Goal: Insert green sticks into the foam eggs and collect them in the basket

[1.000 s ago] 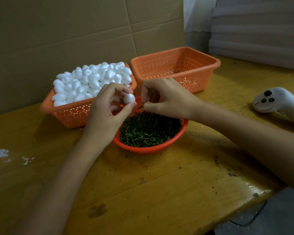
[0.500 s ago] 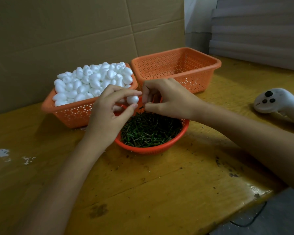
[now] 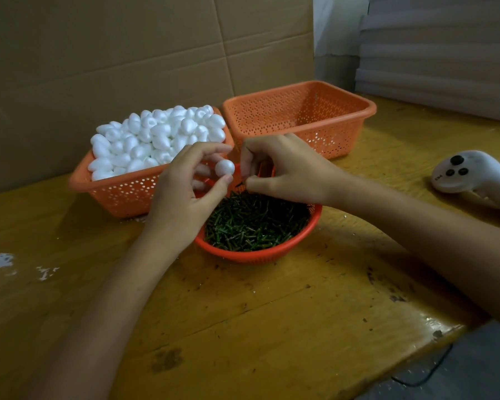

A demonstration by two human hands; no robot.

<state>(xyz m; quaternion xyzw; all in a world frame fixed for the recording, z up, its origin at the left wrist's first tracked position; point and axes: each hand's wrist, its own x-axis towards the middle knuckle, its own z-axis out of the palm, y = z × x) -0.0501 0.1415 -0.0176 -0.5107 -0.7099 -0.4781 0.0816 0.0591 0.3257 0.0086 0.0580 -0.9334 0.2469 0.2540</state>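
Observation:
My left hand (image 3: 182, 194) pinches a white foam egg (image 3: 224, 167) between thumb and fingertips, above the far rim of a round orange bowl (image 3: 260, 252) filled with green sticks (image 3: 251, 223). Just to the egg's right, my right hand (image 3: 283, 171) pinches a green stick (image 3: 241, 186) whose tip points at the egg. Most of the stick is hidden by the fingers. An orange basket (image 3: 122, 192) heaped with foam eggs (image 3: 156, 137) stands behind on the left. A second orange basket (image 3: 300, 116) stands behind on the right, and no eggs show in it.
A white hand controller (image 3: 471, 171) lies on the wooden table (image 3: 243, 327) at the right. A cardboard wall (image 3: 127, 53) rises behind the baskets. White foam crumbs (image 3: 0, 261) dot the table's left. The table edge runs along the lower right.
My left hand has brought the egg slightly right, closer to my right hand's fingertips. The right hand has stayed over the bowl's far rim.

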